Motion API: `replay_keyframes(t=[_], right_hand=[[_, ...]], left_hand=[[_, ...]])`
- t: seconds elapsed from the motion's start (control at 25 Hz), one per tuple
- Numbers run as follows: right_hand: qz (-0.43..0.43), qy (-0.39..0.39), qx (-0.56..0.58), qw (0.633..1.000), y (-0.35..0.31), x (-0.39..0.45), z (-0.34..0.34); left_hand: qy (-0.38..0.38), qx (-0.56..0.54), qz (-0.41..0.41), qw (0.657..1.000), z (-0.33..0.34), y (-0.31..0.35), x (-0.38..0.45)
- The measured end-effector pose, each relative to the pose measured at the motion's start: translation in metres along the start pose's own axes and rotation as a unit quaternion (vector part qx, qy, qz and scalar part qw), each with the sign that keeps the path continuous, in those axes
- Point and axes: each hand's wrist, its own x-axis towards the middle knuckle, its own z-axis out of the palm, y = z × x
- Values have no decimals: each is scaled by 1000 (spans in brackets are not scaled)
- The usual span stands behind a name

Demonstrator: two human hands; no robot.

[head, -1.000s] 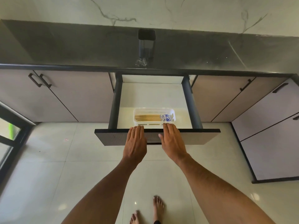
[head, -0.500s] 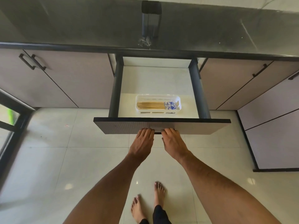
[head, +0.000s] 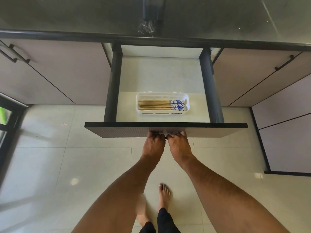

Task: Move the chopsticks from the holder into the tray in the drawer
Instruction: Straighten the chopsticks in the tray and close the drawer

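— Gripping the drawer [head: 218, 130] front, left hand [head: 154, 145] and right hand [head: 180, 145], fingers curled under its edge?
— Yes; chopsticks [head: 159, 105] lie flat in the white tray [head: 168, 113]; light, stiff, slippery; I'd pinch them mid-length.

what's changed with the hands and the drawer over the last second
Both hands slid from the top edge of the drawer front down onto its face; the left hand and right hand now curl their fingers against it at the middle. The chopsticks stayed flat in the white tray, drawer open.
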Motion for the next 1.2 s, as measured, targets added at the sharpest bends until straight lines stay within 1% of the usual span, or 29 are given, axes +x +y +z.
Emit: replay_keyframes(t=[0.08, 0.12, 0.16, 0.24, 0.36, 0.48, 0.68, 1.2], right_hand=[[3, -10, -19, 1000, 0, 7, -1], [3, -14, -22, 1000, 1, 9, -1], [3, -15, -21, 1000, 2, 12, 0], [3, -10, -19, 1000, 7, 21, 2], [0, -3, -16, 1000, 13, 39, -2], [-3, 1, -15, 1000, 19, 61, -10], [-15, 24, -4, 1000, 35, 115, -23], [-16, 91, -10, 996, 76, 265, -61]], left_hand=[[4, -25, -24, 999, 3, 2, 10], [-6, -16, -23, 1000, 6, 1, 16], [-13, 20, -15, 1000, 10, 0, 20], [1, 76, -11, 997, 13, -3, 31], [-11, 89, -18, 996, 14, -6, 51], [-3, 105, -22, 994, 10, -12, 72], [41, 117, -32, 992, 4, -29, 125], [110, 147, -50, 982, -23, -80, 276]])
